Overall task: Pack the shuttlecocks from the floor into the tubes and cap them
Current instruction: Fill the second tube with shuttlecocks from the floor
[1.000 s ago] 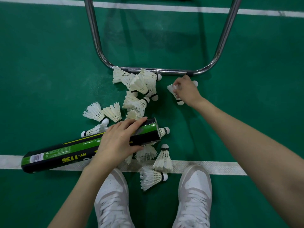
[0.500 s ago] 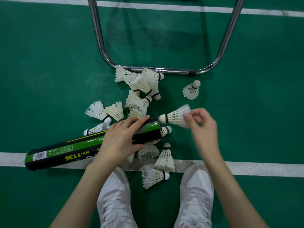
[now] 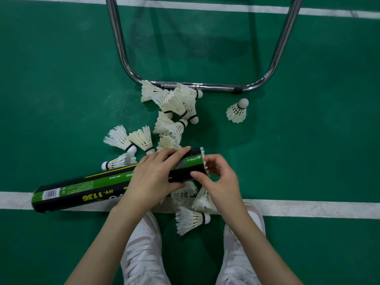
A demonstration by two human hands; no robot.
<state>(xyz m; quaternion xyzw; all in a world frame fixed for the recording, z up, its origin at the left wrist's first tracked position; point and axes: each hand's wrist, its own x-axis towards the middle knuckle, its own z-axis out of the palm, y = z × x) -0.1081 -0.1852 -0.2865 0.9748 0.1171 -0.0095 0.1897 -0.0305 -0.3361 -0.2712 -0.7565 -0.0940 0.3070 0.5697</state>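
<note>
Head view: my left hand point(image 3: 153, 177) grips the tube point(image 3: 98, 187).
Tube mouth: my right hand point(image 3: 219, 177) holds the shuttlecock point(image 3: 203, 156); I'd feed it straight.

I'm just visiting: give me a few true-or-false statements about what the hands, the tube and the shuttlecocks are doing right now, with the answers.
1. The left hand grips the tube. True.
2. The tube stands upright. False: it lies on its side across the white line.
3. The right hand is at the tube's open end, where feathers poke out. True.
4. One shuttlecock stands apart, right of the pile. True.
5. All shuttlecocks are packed. False: many still lie on the floor.
6. The person is barefoot. False: white shoes show.
</note>
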